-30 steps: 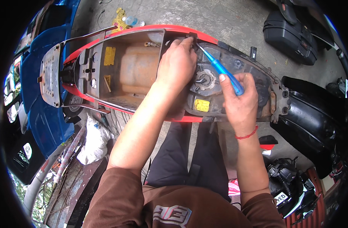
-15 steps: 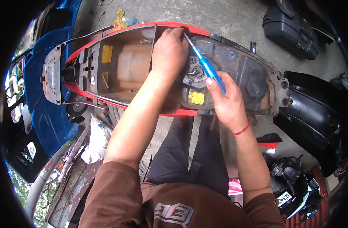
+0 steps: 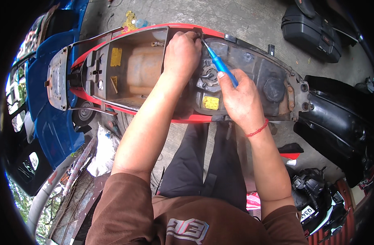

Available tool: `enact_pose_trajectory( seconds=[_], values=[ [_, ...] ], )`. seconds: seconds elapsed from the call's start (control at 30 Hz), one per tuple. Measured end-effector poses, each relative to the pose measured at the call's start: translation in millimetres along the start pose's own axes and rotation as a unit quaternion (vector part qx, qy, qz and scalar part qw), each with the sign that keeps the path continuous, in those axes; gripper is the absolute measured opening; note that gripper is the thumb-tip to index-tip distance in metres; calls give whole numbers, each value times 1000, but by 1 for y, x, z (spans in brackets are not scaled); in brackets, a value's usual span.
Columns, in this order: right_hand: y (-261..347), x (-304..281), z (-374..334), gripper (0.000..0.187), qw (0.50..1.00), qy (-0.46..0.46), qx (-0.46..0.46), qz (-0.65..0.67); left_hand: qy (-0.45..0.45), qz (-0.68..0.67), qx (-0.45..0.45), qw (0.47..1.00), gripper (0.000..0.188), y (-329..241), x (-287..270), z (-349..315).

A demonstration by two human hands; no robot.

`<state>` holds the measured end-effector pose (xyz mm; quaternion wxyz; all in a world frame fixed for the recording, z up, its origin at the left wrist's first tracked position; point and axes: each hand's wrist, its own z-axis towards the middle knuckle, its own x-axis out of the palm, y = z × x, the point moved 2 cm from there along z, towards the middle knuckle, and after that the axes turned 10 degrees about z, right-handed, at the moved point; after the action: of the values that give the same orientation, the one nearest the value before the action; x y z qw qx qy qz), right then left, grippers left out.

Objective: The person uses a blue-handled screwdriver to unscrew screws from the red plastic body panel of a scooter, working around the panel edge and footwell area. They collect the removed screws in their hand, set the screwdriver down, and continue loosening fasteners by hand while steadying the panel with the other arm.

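Observation:
Across the view lies a motorcycle body with its seat off and a red side panel along its far edge. My right hand is closed around the handle of a blue screwdriver, thumb lying along it. The shaft points up and left, its tip at the inner side of the far panel. Right beside that tip, my left hand reaches over the body, fingers curled together against the panel's inner edge. Whatever those fingers hold is hidden. Below the screwdriver is the dark fuel tank with a round fitting and a yellow label.
Left of my left hand is the open storage box, and beyond it a metal rear rack. Blue plastic panels stand at the left. A black top case sits on the floor at the far right. Another motorcycle is at lower right.
The screwdriver's tip has shifted slightly right and nearer to me. My right hand has slid up over the handle, covering more of it. The left hand has barely moved.

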<state>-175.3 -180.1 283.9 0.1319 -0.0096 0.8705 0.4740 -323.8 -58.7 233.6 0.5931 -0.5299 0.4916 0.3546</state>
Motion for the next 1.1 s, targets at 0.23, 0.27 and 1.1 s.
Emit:
enact_pose_trajectory(
  seconds=[0.23,0.27,1.1],
  values=[
    [-1,3,1,42,991,30,74,111,-28,-9,12,1000,29,4,6,-2],
    [0,4,0,41,998,16,6,58,-28,-8,11,1000,29,4,7,-2],
    [14,85,26,53,576,127,124,798,-38,-302,265,915,79,-2,-148,2]
  ],
)
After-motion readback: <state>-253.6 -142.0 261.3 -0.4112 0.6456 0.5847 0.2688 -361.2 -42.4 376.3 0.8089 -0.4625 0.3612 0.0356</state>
